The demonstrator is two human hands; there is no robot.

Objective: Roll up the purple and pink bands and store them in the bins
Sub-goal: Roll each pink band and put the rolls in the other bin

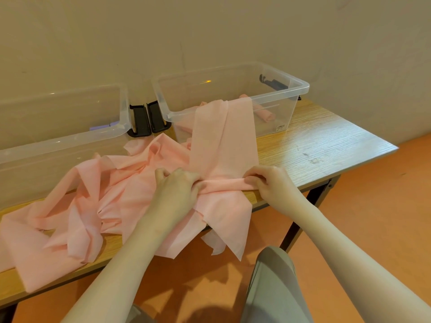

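Note:
A long pink band [220,138] runs from the right clear bin [235,106] over its front rim down to the table's near edge. Its near end is rolled into a short tube [224,184]. My left hand [179,187] grips the tube's left end and my right hand [270,180] pinches its right end. A heap of several loose pink bands [88,206] covers the table to the left and hangs over the front edge. Rolled pink bands [264,114] lie inside the right bin. A bit of purple [109,125] shows inside the left clear bin [70,138].
Both bins stand on a wooden table [326,141] against a beige wall. Black lid clips [148,120] hang between the bins. The orange floor lies below, and my grey-trousered knee [272,283] is under the table's front edge.

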